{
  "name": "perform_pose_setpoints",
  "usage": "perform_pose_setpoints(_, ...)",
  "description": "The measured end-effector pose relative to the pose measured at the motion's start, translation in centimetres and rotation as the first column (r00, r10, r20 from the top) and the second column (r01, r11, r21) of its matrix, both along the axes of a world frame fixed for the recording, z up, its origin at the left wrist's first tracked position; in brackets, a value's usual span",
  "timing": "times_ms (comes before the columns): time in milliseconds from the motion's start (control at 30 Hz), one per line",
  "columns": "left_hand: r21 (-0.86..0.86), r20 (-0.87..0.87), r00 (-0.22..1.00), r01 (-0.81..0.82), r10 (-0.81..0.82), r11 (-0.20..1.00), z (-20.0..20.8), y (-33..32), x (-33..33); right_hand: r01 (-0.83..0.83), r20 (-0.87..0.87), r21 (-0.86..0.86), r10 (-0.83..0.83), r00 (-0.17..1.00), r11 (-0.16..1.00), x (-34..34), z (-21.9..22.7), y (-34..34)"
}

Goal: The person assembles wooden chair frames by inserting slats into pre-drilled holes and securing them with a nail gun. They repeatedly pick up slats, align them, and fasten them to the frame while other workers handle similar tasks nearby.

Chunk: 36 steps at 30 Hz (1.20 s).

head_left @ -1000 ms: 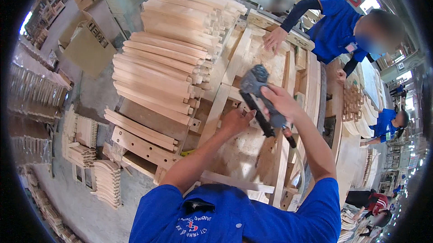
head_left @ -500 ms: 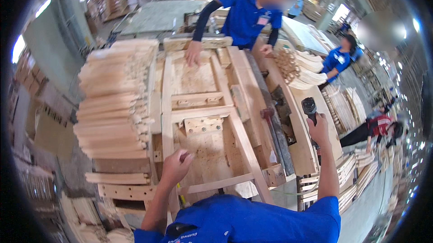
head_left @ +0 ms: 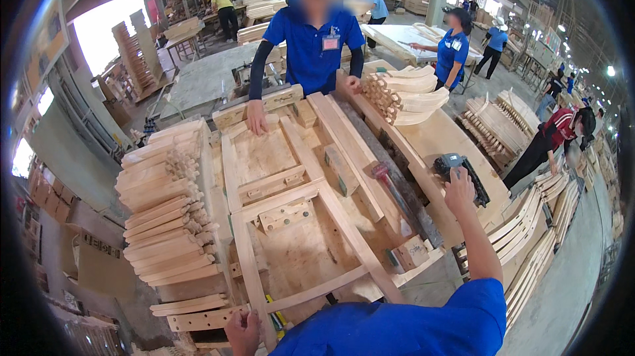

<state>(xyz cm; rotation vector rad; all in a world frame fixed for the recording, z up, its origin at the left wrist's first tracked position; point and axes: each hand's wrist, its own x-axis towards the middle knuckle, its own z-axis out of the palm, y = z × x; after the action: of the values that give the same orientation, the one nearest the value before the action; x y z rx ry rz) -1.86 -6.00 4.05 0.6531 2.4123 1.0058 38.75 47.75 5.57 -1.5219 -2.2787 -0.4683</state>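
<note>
A pale wooden frame [head_left: 360, 240] with long side pieces and crosspieces lies in front of me on a plywood jig board [head_left: 284, 263]. At the right, my right hand [head_left: 460, 192] is closed at the handle of a black nail gun [head_left: 481, 187], which lies on the side board. My left hand [head_left: 243, 331] is low beside the frame's near left end, with its fingers curled; whether anything small is in them is hidden. Across the bench, a co-worker's hand [head_left: 258, 123] rests at the frame's far end.
Stacked wooden pieces [head_left: 162, 224] line the bench's left side. A red-headed hammer [head_left: 390, 184] lies along a dark metal bar [head_left: 423, 224]. Curved wooden parts [head_left: 417, 101] are piled at far right, and more [head_left: 529, 224] stand at near right. Several people work beyond.
My left hand has moved down and back toward me, away from the frame's middle. The nail gun in my right hand has tilted over onto the side board. My view has shifted upward.
</note>
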Motion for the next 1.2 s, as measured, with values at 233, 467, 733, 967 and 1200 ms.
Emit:
perform_pose_setpoints(233,-0.275,-0.238,0.971,-0.036,-0.032,0.961,-2.3,-6.5,4.9,-0.115,-0.111,-0.702,0.053,0.992,0.703,-4.4,-0.5,-20.6)
perform_pose_setpoints(467,-0.156,0.128,0.991,0.053,-0.033,0.986,-4.0,-3.6,4.2,-0.402,-0.275,-0.899,-0.493,0.825,-0.171,-6.5,-4.4,-25.5)
perform_pose_setpoints(733,0.024,0.484,0.875,-0.028,0.013,0.999,-3.9,-1.9,3.2,-0.766,-0.422,-0.58,-0.702,0.574,-0.277,-8.1,-2.0,-22.7)
perform_pose_setpoints(967,0.123,0.672,0.74,-0.105,-0.005,0.987,-3.2,-2.8,3.8,-0.707,-0.498,-0.695,-0.621,0.606,-0.133,-9.2,6.0,-22.4)
perform_pose_setpoints(1200,0.267,0.669,0.728,-0.046,-0.151,0.962,-0.7,-2.2,3.9,-0.758,-0.63,-0.652,-0.529,0.568,-0.036,-8.0,9.3,-23.4)
